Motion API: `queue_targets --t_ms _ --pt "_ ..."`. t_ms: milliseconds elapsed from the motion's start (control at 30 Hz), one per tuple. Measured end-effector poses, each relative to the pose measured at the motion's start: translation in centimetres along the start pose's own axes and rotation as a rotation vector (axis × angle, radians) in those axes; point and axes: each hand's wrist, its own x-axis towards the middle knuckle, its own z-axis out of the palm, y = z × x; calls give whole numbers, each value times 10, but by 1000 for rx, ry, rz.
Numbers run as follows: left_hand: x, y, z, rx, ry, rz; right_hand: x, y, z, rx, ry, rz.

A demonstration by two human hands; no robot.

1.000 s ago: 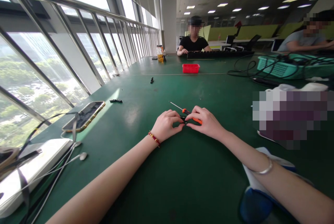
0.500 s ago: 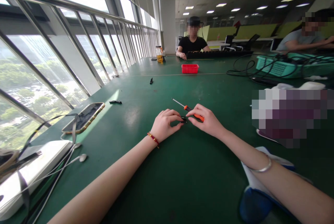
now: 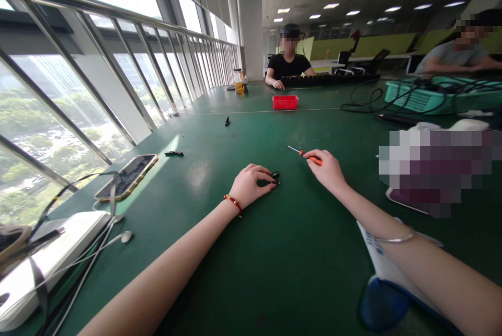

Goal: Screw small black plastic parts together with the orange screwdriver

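Note:
A small black part [image 3: 275, 174] rests at the middle of the green table [image 3: 274, 252]. My left hand [image 3: 253, 184] has its thumb and fingers closed around this part, which is too small to identify. To the right, my right hand [image 3: 328, 171] is wrapped round a screwdriver [image 3: 315, 160] with an orange and black handle. Its thin metal shaft points up and to the left, apart from the black part. Two similar black pieces lie farther off: one black piece [image 3: 174, 153] at the left, another black piece [image 3: 227, 121] toward the back.
A red tray [image 3: 285, 102] sits farther back, before a person in black [image 3: 289, 67]. A phone [image 3: 126, 177], white box [image 3: 50, 263] and earphone cables are at left. A teal basket [image 3: 415, 98] with black cables stands at back right. A metal railing [image 3: 129, 20] borders the left.
My right hand has moved right, away from the black part, carrying the screwdriver with it. My left hand stays at the part almost unmoved.

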Motion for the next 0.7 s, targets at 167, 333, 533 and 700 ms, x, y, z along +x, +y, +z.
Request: queue_targets --t_ms 167,333,533,700 --pt "-1 -1 -1 19 61 -43 -1 1 1 -60 -44 -39" --pt "-9 -13 -34 103 193 -190 -1 1 1 -91 -73 -44" --pt "-62 -60 -100 369 275 -480 -1 -1 2 -142 -100 -68" --pt "-91 -76 -124 389 255 -671 -1 2 2 -153 -89 -85"
